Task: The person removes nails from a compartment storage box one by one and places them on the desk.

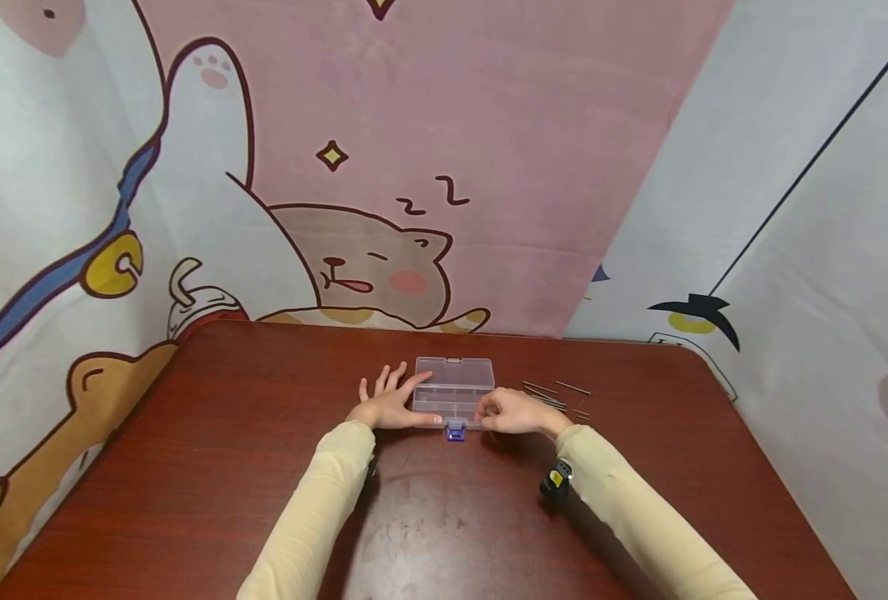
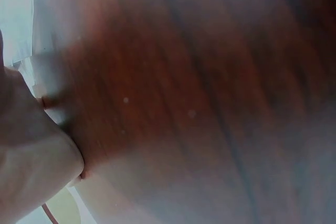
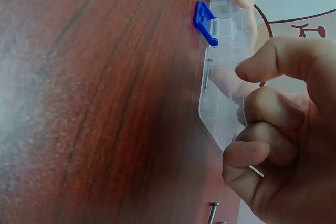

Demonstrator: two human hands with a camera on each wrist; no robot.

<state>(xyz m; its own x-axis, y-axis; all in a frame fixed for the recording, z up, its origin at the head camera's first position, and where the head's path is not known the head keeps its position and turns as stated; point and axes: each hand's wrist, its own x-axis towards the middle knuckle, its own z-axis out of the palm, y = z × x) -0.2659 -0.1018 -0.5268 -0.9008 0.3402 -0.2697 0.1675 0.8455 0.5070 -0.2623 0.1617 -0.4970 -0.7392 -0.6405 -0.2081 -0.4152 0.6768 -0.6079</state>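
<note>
A clear plastic compartment box (image 1: 452, 396) lies on the table with its lid (image 1: 444, 371) raised back. Its blue latch (image 1: 454, 434) hangs at the front. My left hand (image 1: 389, 405) is spread at the box's left side, the index finger by the lid and the thumb along the front. My right hand (image 1: 514, 410) is at the box's front right corner. In the right wrist view its fingers (image 3: 262, 103) are curled, with nothing visible between them. Through the box's front wall shows a thin dark nail (image 3: 207, 74). In the left wrist view only part of my left hand (image 2: 31, 145) appears.
Several thin metal nails (image 1: 544, 398) lie scattered on the table right of the box. One nail head (image 3: 214, 204) shows beside my right hand. The brown table (image 1: 226, 458) reaches back to a printed cloth (image 1: 534, 167).
</note>
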